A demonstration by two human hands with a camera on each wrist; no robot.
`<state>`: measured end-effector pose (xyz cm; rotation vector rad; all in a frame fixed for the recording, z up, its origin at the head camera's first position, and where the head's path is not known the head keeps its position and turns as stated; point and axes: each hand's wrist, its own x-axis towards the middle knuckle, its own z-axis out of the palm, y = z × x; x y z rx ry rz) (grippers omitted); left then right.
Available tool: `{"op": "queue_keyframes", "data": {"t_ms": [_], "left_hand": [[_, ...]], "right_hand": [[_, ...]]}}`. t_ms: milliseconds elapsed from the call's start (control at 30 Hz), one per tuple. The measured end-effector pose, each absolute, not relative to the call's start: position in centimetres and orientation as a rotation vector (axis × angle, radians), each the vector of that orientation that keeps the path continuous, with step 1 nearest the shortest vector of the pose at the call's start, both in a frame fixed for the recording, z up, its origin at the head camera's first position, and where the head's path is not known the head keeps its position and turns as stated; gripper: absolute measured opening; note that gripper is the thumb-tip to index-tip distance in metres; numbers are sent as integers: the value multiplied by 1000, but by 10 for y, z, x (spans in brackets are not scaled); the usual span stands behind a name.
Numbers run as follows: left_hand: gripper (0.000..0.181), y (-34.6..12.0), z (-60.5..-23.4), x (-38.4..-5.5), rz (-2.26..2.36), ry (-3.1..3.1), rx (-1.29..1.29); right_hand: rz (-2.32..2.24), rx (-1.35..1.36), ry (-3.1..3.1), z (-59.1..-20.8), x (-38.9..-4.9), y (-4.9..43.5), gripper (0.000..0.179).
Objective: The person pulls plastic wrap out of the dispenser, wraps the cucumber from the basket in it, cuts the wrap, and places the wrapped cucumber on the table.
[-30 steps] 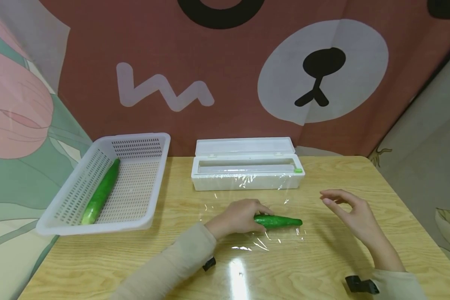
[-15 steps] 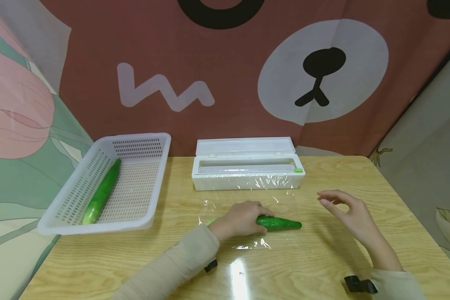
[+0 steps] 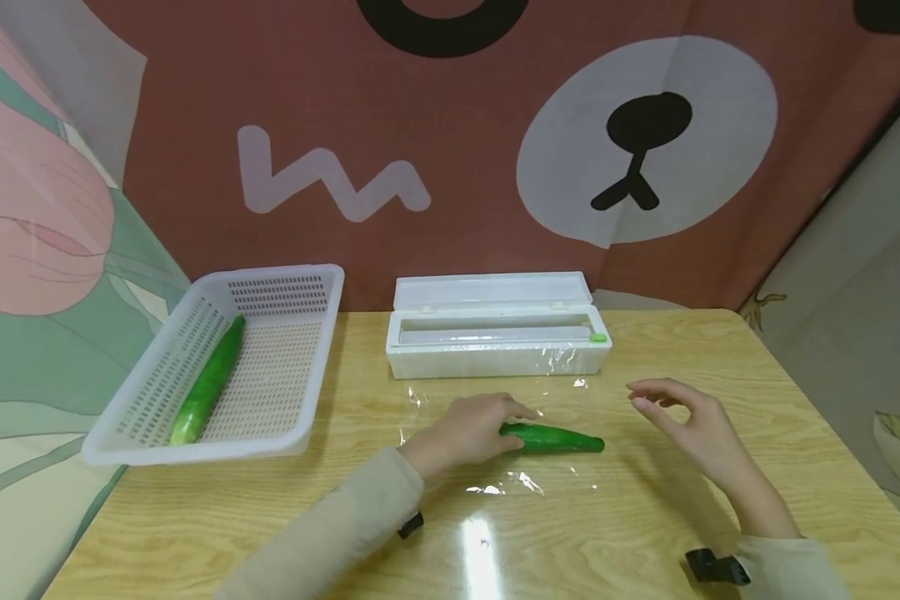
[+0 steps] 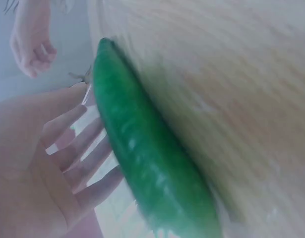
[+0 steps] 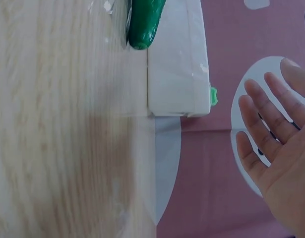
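Across the clear plastic wrap [image 3: 523, 482] on the table lies a green cucumber [image 3: 562, 439], its tapered end to the right. My left hand [image 3: 465, 429] is over the cucumber's left part and hides it from the head view. In the left wrist view, the fingers [image 4: 95, 158] are spread and nearly straight, with tips right at the side of the cucumber [image 4: 137, 144]. To the right, my right hand [image 3: 686, 421] is raised over the table, its fingers relaxed with nothing between them. Behind the cucumber stands a white cling wrap dispenser [image 3: 495, 362], lid up.
At the left stands a white perforated basket [image 3: 195, 457] with a second cucumber [image 3: 208, 383] inside. A green slider [image 3: 597, 338] sits at the right end of the dispenser. A printed cloth [image 3: 465, 133] hangs behind the wooden table [image 3: 630, 533].
My left hand shifts slightly right, then back left over the cucumber. The cucumber turns a little and its pale end, briefly visible, is hidden again. My right hand drifts slightly left.
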<state>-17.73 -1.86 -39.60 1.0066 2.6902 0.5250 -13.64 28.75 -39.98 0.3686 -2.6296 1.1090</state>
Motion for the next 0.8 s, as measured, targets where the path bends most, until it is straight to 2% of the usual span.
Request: {"op": "queue_keyframes", "data": {"t_ms": [467, 800], "left_hand": [[22, -72, -373, -159, 840, 2736, 960], [19, -115, -376, -143, 946, 2784, 879]], "right_hand": [[1079, 480, -2616, -397, -127, 283, 19], [1070, 634, -2595, -400, -122, 289, 24]]}}
